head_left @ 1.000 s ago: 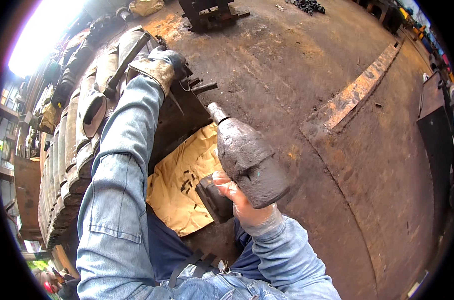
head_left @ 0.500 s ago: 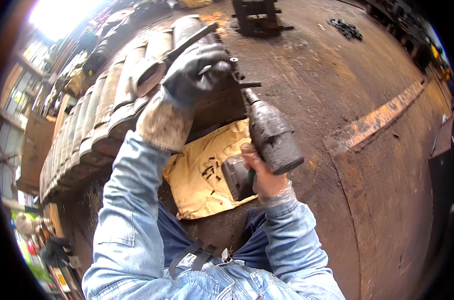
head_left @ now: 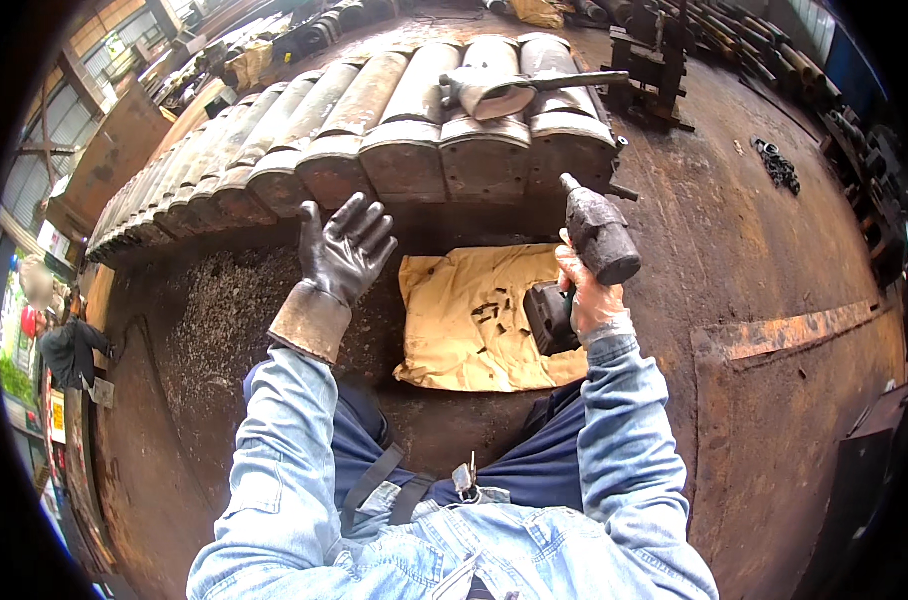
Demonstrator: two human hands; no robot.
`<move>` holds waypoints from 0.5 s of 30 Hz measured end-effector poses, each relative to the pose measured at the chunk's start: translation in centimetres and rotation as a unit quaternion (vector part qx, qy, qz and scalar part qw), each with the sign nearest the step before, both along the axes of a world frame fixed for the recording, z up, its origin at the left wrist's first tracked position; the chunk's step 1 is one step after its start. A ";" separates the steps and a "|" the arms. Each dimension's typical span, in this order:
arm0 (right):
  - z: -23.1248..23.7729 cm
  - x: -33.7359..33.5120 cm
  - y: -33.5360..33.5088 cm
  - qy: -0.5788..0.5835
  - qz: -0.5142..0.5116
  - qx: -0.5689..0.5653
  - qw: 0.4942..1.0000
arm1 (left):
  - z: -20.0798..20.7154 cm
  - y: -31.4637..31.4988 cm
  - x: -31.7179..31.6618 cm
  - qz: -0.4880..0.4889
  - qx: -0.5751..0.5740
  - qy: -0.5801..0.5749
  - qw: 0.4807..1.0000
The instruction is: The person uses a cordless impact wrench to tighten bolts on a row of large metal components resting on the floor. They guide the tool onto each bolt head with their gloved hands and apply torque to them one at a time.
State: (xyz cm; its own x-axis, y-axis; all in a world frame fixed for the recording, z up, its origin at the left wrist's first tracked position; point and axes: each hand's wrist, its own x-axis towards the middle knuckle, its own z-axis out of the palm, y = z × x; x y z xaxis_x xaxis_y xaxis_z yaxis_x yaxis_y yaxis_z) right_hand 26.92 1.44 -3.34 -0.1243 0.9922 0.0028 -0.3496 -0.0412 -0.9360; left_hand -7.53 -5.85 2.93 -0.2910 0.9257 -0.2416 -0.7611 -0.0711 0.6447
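Observation:
My left hand (head_left: 344, 250), in a black coated glove with a tan cuff, is raised with its fingers spread and nothing in it. In my right hand (head_left: 592, 290), wearing a thin translucent glove, I hold a dark, grimy cordless impact wrench (head_left: 602, 235), its nose aimed at the right end of a row of rounded metal segments (head_left: 404, 160). The tool's battery base (head_left: 551, 318) hangs over a tan paper sack (head_left: 454, 345). Small dark pieces (head_left: 489, 312) lie scattered on that sack. A hammer-like tool with a long handle (head_left: 579, 79) rests on top of the segments.
A dark metal stand (head_left: 649, 75) is beyond the row's right end. Farther right lie a heap of chain (head_left: 777, 168) and a rusty flat strip (head_left: 799, 332) on the steel floor. At far left is another person (head_left: 69, 345).
My left hand has let go of the area at the row's end and swung left, opening its fingers. The impact wrench stays in my right hand, and the view has shifted.

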 end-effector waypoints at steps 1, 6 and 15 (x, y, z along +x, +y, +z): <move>-0.3 -0.8 0.3 -0.031 0.011 0.003 0.999 | 0.0 -1.2 -1.0 0.006 -0.033 0.021 0.999; -1.4 -4.2 1.2 -0.080 0.042 0.012 0.996 | -5.6 -3.3 -4.6 -0.015 -0.127 0.170 0.977; -2.1 -7.2 0.6 -0.070 0.085 0.078 0.991 | -19.7 -4.5 -6.4 -0.072 -0.406 0.419 0.809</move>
